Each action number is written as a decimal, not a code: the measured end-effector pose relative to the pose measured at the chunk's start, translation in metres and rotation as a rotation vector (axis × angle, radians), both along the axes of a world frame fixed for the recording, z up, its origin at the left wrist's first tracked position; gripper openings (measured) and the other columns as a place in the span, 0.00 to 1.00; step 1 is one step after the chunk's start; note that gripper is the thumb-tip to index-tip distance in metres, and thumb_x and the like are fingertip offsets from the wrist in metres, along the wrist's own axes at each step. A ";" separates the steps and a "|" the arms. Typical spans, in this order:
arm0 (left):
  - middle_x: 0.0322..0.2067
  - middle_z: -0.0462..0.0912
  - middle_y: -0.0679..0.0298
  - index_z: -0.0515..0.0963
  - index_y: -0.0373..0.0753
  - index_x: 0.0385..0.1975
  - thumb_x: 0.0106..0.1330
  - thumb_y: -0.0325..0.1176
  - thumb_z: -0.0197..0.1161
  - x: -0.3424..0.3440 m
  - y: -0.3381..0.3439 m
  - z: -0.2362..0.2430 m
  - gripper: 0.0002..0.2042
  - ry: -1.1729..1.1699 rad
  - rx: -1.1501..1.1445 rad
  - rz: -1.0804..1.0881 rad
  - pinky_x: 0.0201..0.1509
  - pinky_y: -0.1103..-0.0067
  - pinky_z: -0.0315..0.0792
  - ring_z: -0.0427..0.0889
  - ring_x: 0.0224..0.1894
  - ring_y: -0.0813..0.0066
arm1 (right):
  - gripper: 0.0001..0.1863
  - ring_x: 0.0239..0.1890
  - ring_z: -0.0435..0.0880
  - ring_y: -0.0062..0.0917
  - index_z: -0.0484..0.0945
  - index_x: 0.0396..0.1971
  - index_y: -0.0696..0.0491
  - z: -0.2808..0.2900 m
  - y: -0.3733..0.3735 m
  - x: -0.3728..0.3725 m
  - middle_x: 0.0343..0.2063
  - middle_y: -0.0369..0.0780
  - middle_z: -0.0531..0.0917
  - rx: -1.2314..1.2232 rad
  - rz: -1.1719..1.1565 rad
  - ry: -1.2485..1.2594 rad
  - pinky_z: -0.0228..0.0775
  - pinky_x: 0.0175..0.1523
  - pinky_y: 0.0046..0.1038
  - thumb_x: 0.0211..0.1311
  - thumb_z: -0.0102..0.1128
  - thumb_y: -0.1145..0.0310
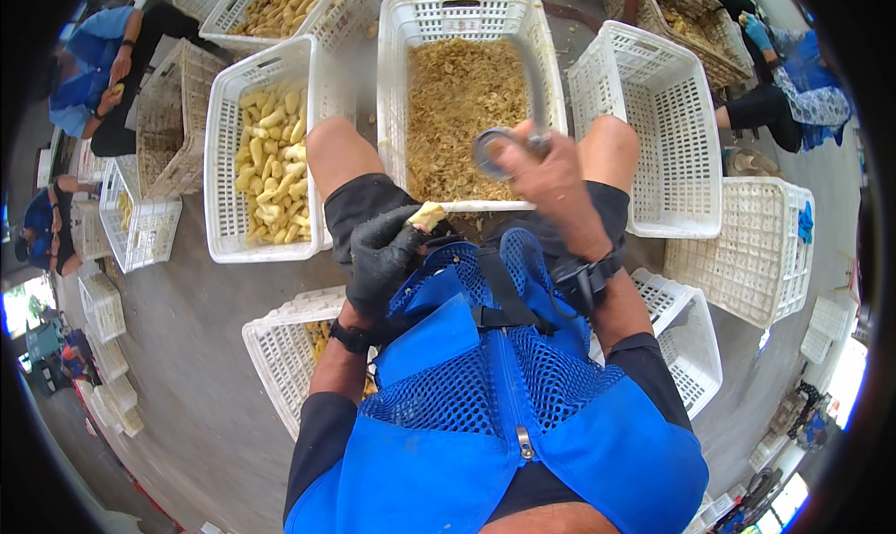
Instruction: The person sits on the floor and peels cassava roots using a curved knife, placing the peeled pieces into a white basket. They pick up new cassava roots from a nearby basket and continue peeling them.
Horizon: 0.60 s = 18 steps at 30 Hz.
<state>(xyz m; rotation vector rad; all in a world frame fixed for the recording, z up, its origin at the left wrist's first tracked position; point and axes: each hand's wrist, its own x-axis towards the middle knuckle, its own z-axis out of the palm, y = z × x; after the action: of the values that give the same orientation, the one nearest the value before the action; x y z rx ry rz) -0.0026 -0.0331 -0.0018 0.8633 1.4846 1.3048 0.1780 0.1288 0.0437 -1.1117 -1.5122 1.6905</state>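
My left hand [381, 259], in a black glove, is closed around a pale yellow, peeled-looking root-like piece [427, 217] above my lap. One end sticks out past the fingers. My bare right hand [558, 184] is closed on a tool with a round, greyish head [491, 153]. A grey curved hose [536, 77] rises from it; motion blurs both tool and hand. They are over the near right part of a white crate [392, 30] of brown peel scraps [462, 95] between my knees. The tool and the yellow piece are apart.
Left of my knee stands a white crate [224, 161] of yellow pieces [273, 175]. On the right, a white crate [667, 123] shows a bare floor. More crates stand beside my hips and around the room. Co-workers [89, 77] sit at far left and far right [807, 91].
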 end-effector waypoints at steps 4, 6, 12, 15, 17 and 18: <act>0.21 0.79 0.69 0.80 0.30 0.47 0.67 0.28 0.62 0.005 0.011 0.009 0.12 0.014 0.038 -0.088 0.24 0.86 0.68 0.73 0.22 0.86 | 0.12 0.22 0.76 0.23 0.77 0.27 0.57 -0.023 -0.027 -0.021 0.19 0.44 0.80 0.236 0.229 0.001 0.68 0.28 0.31 0.57 0.66 0.64; 0.22 0.79 0.69 0.80 0.31 0.47 0.68 0.27 0.61 0.005 0.009 0.005 0.11 -0.074 -0.015 -0.056 0.25 0.86 0.68 0.73 0.22 0.87 | 0.13 0.20 0.76 0.30 0.77 0.28 0.58 -0.029 -0.019 -0.017 0.18 0.46 0.78 0.274 0.161 -0.117 0.68 0.29 0.33 0.57 0.65 0.63; 0.23 0.79 0.70 0.81 0.32 0.47 0.67 0.29 0.61 -0.001 0.003 0.011 0.11 -0.021 0.008 0.021 0.26 0.87 0.68 0.73 0.23 0.87 | 0.10 0.28 0.80 0.15 0.78 0.32 0.61 -0.011 0.003 0.008 0.25 0.39 0.84 0.077 -0.023 -0.056 0.73 0.32 0.20 0.61 0.64 0.69; 0.24 0.79 0.70 0.80 0.31 0.47 0.68 0.28 0.60 0.000 0.006 0.005 0.11 0.044 0.098 -0.068 0.26 0.87 0.68 0.73 0.24 0.87 | 0.10 0.26 0.78 0.17 0.78 0.32 0.59 -0.001 -0.025 -0.020 0.23 0.37 0.82 0.078 0.199 0.018 0.71 0.30 0.24 0.60 0.65 0.67; 0.23 0.79 0.70 0.81 0.31 0.46 0.68 0.29 0.61 0.002 0.005 0.008 0.11 0.013 0.059 -0.056 0.26 0.87 0.68 0.73 0.24 0.87 | 0.10 0.25 0.77 0.17 0.78 0.32 0.58 -0.012 -0.025 -0.019 0.22 0.37 0.82 0.159 0.245 -0.041 0.70 0.30 0.25 0.59 0.65 0.66; 0.23 0.79 0.69 0.81 0.31 0.45 0.67 0.30 0.62 0.006 0.005 0.012 0.11 -0.034 0.005 -0.029 0.26 0.86 0.67 0.73 0.24 0.86 | 0.10 0.25 0.76 0.17 0.78 0.32 0.57 -0.020 -0.025 -0.020 0.22 0.36 0.81 0.198 0.270 -0.068 0.70 0.29 0.25 0.59 0.65 0.66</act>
<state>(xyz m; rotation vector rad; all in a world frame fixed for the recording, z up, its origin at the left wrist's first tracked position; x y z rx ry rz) 0.0034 -0.0279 0.0105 0.8591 1.4377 1.2961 0.1580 0.1041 0.0241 -0.9011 -1.8974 1.6437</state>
